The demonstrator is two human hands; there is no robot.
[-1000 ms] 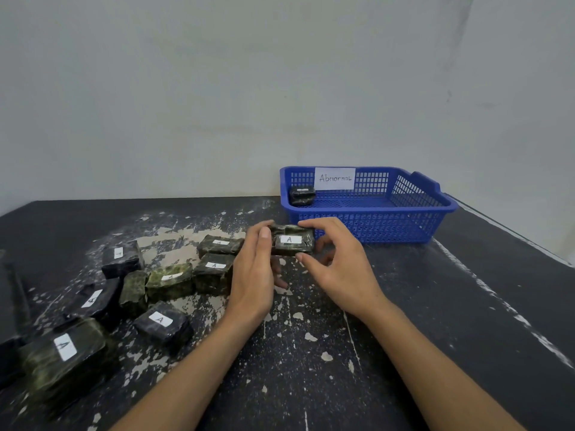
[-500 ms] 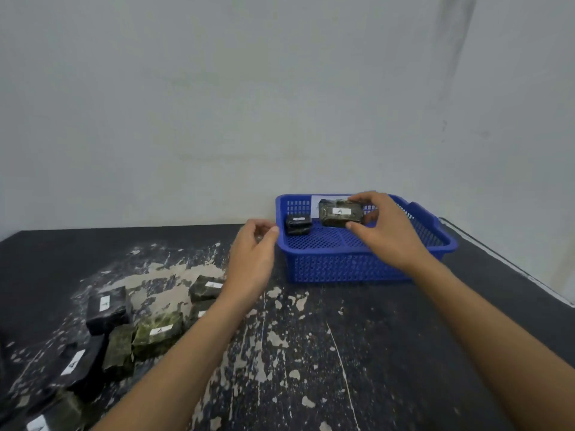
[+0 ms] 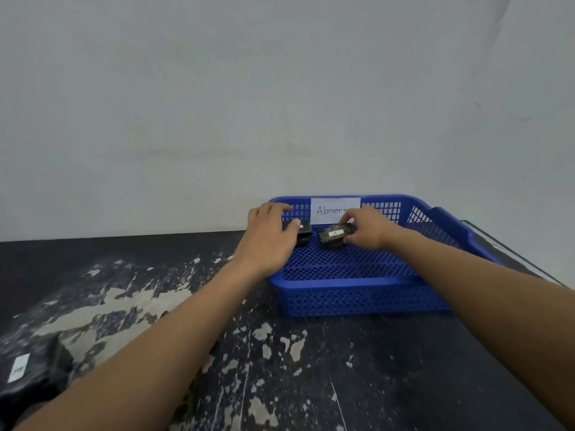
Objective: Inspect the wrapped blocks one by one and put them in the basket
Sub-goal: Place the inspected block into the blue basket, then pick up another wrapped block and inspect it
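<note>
The blue basket (image 3: 357,295) stands at the back of the black table, with a paper label (image 3: 333,209) reading "Abnorm.." on its far wall. My right hand (image 3: 368,231) pinches a greenish wrapped block (image 3: 333,237), marked A, which sits low on the basket floor near the far wall. Left of it lies a black wrapped block (image 3: 305,234). My left hand (image 3: 269,241) reaches over the basket's back left corner; its fingers curl on the rim and its thumb touches the black block.
One more black wrapped block (image 3: 34,373) with a white label shows at the lower left edge. The table top (image 3: 280,362) is black with worn pale patches. A plain wall rises right behind the basket.
My right hand has lowered the greenish block from above the basket onto its floor. My left hand has moved from beside the basket onto its back left corner. The view has moved closer.
</note>
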